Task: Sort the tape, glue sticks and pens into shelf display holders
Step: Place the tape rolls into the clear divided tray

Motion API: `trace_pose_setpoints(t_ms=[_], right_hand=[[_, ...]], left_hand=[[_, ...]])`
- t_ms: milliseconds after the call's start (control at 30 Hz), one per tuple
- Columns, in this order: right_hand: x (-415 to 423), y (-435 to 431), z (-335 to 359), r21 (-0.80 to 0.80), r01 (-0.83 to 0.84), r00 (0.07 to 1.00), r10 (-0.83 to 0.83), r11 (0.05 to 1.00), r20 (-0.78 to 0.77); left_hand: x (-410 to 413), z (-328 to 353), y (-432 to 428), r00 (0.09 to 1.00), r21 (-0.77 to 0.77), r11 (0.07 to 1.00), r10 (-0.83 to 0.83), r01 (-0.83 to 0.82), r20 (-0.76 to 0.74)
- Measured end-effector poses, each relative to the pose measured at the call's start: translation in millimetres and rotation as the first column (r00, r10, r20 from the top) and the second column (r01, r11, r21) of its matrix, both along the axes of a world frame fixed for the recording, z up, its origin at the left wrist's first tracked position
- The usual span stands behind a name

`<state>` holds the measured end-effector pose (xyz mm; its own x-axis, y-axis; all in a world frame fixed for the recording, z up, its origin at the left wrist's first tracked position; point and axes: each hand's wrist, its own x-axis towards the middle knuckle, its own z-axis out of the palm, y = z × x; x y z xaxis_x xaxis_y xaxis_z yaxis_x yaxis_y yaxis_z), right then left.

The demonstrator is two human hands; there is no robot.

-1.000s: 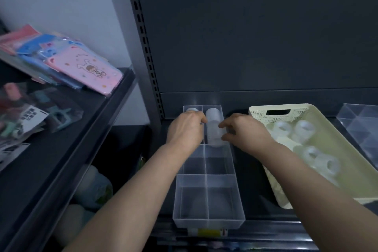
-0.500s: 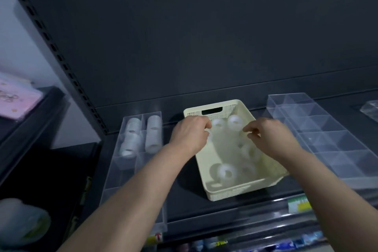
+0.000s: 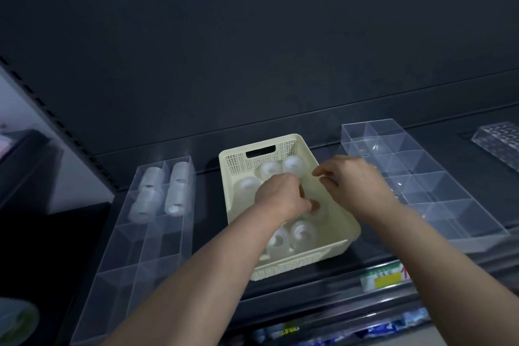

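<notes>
A cream perforated basket (image 3: 238, 161) stands in the middle of the dark shelf and holds several clear tape rolls (image 3: 293, 164). My left hand (image 3: 278, 196) reaches down into the basket, and its fingers curl over a tape roll (image 3: 318, 213) near the basket's middle. My right hand (image 3: 354, 180) hovers over the basket's right rim with loosely curled fingers and holds nothing. Left of the basket lies a long clear divided holder (image 3: 126, 244). Its two back compartments hold several tape rolls (image 3: 179, 177). No glue sticks or pens are in view.
A second clear divided holder (image 3: 421, 177) with nothing in it sits right of the basket. Another clear holder (image 3: 500, 140) is at the far right. The slotted shelf upright (image 3: 56, 121) runs along the left. A price label (image 3: 384, 279) marks the shelf's front edge.
Both hands have moved from the left holder to the basket and my view has swung right. My left hand has dropped lower among the rolls.
</notes>
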<state>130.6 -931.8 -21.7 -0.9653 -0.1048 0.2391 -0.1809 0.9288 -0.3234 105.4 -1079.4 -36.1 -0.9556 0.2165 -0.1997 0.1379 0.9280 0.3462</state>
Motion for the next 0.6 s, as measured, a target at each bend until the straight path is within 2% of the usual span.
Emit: trace_pose_setpoints(t_ms=[133,233,333,467,600], right_hand=[[-4,0,1,0.022,-0.023,1.000,0.023,0.999,0.001],[-12,-11,1,0.081,-0.082,0.997,0.082,0.993,0.008],[-26,-27,-2,0.235,-0.142,0.989,0.129,0.961,0.072],[-36,-45,-7,0.491,-0.181,0.976,0.095,0.852,0.194],[-34,-52,-8,0.579,-0.176,0.977,0.069,0.796,0.201]], left_hand=[[-6,7,-11,0.998,0.024,0.998,0.056,-0.056,0.016],[-13,22,-37,0.983,0.033,0.986,0.165,-0.163,-0.078],[-15,34,-64,0.951,0.036,0.969,0.246,-0.244,-0.186],[-7,32,-84,0.932,0.063,0.958,0.287,-0.280,-0.222],[-2,27,-92,0.923,0.128,0.951,0.306,-0.283,-0.235]])
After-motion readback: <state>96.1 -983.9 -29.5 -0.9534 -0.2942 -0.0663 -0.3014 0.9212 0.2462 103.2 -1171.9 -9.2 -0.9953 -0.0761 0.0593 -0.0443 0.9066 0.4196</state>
